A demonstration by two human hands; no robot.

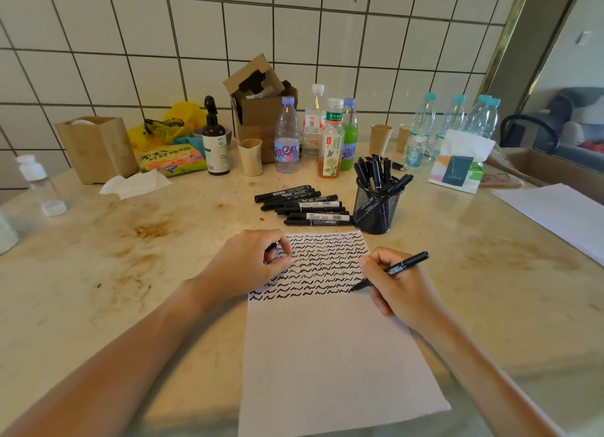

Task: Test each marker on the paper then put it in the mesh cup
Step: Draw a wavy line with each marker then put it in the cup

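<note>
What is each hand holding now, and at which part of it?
The right hand holds a black marker low on its barrel, near the tip. The left hand seems curled around something small; unclear what.

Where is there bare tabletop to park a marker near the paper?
Free: the stained table left of the paper, and the stretch right of the right hand. Crowded: behind the paper, with loose markers, mesh cup and bottles.
</note>
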